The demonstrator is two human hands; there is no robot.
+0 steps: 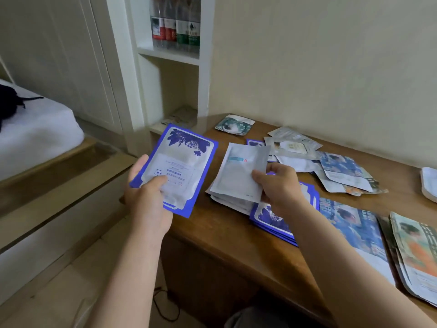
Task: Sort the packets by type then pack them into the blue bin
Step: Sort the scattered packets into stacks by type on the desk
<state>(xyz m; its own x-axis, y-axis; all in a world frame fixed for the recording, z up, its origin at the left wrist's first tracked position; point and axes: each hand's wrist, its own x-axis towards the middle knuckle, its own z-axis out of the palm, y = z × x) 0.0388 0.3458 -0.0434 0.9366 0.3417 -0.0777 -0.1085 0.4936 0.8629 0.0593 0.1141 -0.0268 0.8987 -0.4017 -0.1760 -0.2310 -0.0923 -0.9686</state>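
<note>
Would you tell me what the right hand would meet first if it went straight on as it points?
Probably the teal packet at the far corner of the table; the right hand, pinching a grey packet, points that way, though depth is unclear.

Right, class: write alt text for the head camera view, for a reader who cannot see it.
A person's left hand holds a blue-bordered packet while the right hand pinches a plain grey packet above a wooden table strewn with more packets.
</note>
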